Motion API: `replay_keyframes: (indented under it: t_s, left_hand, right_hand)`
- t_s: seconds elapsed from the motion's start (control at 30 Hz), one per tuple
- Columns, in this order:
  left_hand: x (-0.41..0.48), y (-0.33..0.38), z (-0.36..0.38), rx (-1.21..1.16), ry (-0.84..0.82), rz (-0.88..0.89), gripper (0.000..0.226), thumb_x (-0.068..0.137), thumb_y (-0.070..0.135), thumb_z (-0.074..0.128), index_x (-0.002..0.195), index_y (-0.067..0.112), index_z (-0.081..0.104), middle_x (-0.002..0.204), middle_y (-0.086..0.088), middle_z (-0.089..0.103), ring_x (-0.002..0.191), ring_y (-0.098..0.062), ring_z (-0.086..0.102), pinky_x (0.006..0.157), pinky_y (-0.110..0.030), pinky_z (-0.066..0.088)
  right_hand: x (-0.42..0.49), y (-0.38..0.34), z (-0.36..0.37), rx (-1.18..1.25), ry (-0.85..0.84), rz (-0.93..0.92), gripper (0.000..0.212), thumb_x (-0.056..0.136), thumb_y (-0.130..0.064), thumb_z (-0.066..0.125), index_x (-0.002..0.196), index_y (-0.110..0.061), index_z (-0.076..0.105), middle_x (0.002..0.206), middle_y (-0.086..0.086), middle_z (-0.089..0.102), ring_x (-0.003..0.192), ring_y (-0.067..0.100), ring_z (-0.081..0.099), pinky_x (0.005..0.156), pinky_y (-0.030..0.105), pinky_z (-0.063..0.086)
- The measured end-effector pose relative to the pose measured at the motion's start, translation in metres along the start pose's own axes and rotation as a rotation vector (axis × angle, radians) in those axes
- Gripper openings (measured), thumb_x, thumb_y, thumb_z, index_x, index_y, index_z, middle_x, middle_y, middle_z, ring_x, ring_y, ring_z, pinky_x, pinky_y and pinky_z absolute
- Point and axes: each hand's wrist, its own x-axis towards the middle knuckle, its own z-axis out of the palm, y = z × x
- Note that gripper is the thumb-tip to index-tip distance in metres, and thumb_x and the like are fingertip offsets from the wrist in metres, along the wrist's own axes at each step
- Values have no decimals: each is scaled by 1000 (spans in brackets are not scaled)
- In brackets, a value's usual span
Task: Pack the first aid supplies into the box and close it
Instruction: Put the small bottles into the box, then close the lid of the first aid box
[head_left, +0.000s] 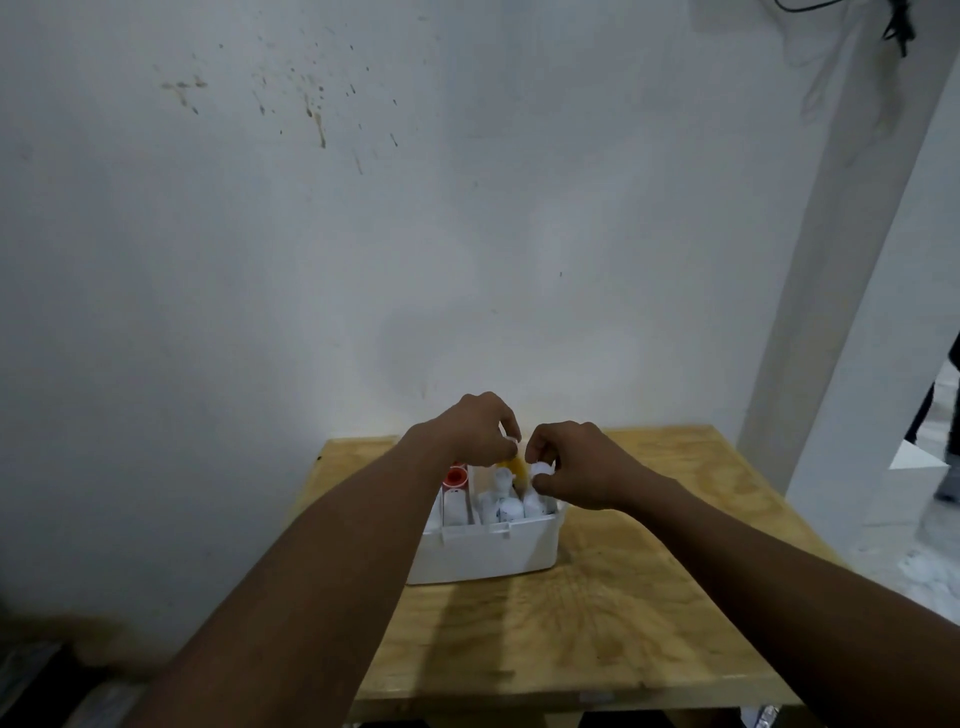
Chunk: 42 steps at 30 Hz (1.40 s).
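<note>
A white plastic box (483, 553) stands open on a small wooden table (597, 613). Inside it are white bottles (501, 506) standing upright, a roll with a red-orange core (456, 475) in the left compartment, and something yellow (514, 464) at the back. My left hand (475, 431) hovers over the back of the box with its fingertips pinched on a small white object. My right hand (576, 465) is over the right side, its fingers closed on the white cap of a bottle (540, 470). The box lid is not visible.
A stained white wall stands directly behind the table. A white pillar (831, 291) rises to the right, with a person's dark leg (950, 415) beyond it. Dark clutter lies on the floor at the lower left.
</note>
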Motion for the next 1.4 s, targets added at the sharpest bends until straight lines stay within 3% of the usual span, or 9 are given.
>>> replay_keyframes:
  t_s: [0.2,0.37,0.5,0.63,0.83,0.97,1.1,1.23,1.4]
  left_hand:
    - [5,3,11,33,-41,-3,28,85,24,73,112,15,75,115,-5,68,102,-23,65,88,-36,56]
    - [7,2,6,-3,-39,-25,24,87,25,71,110,18,76,107,-1,70,95,-18,64,87,-33,55]
    - [8,-8,3,-36,-36,-58,18,88,38,72,98,24,76,109,0,70,97,-18,64,82,-31,53]
    - [3,-25,-4,-86,87,-139,33,86,55,67,100,25,73,110,1,67,95,-15,63,78,-29,52]
    - [-19,-68,-18,-15,231,-347,64,96,60,48,135,9,57,142,-10,57,129,-29,53,106,-38,43]
    - [-28,-97,-14,-102,105,-552,78,97,66,36,133,-1,53,140,-21,57,125,-35,56,101,-39,44]
    - [-33,-98,-9,-212,-15,-637,77,100,65,30,147,5,41,150,-17,47,121,-36,57,87,-37,47]
    - [-30,-101,-8,-299,18,-646,78,97,69,28,139,8,48,141,-14,53,104,-31,61,96,-46,51]
    - [-26,-104,-8,-345,81,-644,74,97,69,28,133,7,51,130,-13,57,97,-28,61,88,-42,50]
  right_hand:
    - [3,6,-1,55,-30,22,24,76,-28,68,98,-20,68,96,-3,69,83,14,64,74,34,56]
    - [4,10,-6,131,-32,48,19,80,-25,65,98,-20,70,92,-6,70,82,6,64,69,21,48]
    - [10,14,-12,187,46,113,15,87,-23,62,96,-17,72,93,-4,70,88,14,64,75,26,50]
    - [24,21,-14,267,152,233,18,89,-31,62,95,-15,70,99,-1,69,92,17,62,81,35,52]
    - [47,22,3,515,140,491,35,92,-41,59,109,-10,61,110,14,61,100,30,60,87,49,57]
    - [58,17,17,613,54,598,40,94,-45,55,113,-10,54,115,15,58,98,30,58,91,49,53]
    - [65,14,26,681,12,635,36,96,-48,51,109,-15,50,106,7,57,86,24,57,89,45,51]
    - [71,11,28,667,14,625,35,96,-49,50,108,-16,49,99,4,53,80,20,54,84,42,48]
    - [74,15,27,724,41,628,34,95,-47,53,109,-17,50,105,7,59,89,25,60,85,44,53]
